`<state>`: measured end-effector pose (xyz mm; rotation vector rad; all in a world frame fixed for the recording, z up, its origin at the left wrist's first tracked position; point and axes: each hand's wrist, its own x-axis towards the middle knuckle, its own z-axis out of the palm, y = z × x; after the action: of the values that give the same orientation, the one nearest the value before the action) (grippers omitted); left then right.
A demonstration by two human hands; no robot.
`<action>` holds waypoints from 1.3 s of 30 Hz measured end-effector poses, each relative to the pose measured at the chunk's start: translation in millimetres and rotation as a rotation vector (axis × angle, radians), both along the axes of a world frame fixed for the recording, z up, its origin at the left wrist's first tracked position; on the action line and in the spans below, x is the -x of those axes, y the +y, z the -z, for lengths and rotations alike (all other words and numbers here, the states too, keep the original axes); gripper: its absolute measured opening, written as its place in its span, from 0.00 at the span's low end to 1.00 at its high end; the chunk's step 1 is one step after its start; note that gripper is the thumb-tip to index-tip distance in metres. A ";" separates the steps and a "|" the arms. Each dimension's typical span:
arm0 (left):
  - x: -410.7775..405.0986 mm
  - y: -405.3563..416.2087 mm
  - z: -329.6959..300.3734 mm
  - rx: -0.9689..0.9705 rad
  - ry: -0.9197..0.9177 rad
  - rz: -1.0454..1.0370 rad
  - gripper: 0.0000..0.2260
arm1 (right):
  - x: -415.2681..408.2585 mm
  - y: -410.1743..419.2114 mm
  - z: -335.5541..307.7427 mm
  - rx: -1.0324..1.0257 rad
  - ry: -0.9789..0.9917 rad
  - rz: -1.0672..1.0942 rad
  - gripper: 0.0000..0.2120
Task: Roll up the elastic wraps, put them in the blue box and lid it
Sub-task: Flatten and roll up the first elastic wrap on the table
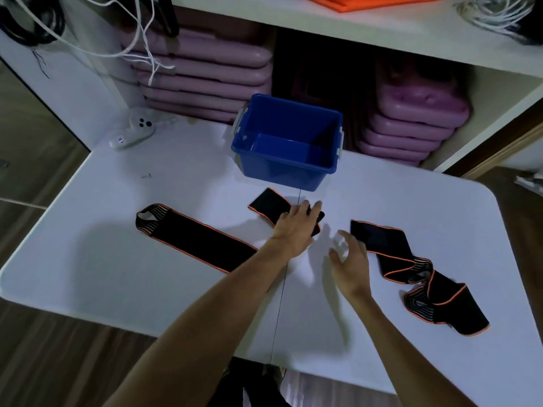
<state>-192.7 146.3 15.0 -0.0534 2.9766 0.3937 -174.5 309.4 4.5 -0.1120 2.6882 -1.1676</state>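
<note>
Three black elastic wraps with orange edges lie on the white table [117, 274]. A long flat wrap [194, 239] stretches from the left toward the middle. A short wrap [270, 207] lies just in front of the blue box [282, 168], which stands open with nothing inside; no lid is in view. My left hand [296, 224] rests flat on the near end of the short wrap, fingers spread. A twisted wrap [411, 268] lies crumpled at the right. My right hand [351, 262] hovers open just left of it, holding nothing.
A white game controller [133, 132] lies at the table's back left, with a small screw [146, 175] nearer the edge. Stacks of purple cases [205, 74] fill the shelf behind the box. White cords [141, 39] hang at the upper left.
</note>
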 end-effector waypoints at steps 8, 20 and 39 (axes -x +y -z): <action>1.4 6.0 -4.9 -0.180 0.111 -0.140 0.20 | -9.3 14.4 8.0 0.070 -0.072 -0.024 0.24; -70.7 -150.6 -24.2 -1.224 0.044 -1.137 0.14 | -4.0 -57.2 2.2 -0.061 -0.114 -0.420 0.51; -112.7 -204.1 -5.0 -0.541 0.340 -0.961 0.12 | 13.9 -115.5 6.8 -0.171 0.302 -0.675 0.26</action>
<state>-80.0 -57.8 20.0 -1.4874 2.7917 1.3874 -188.4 193.9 -2.3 -1.1420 2.6148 -0.7456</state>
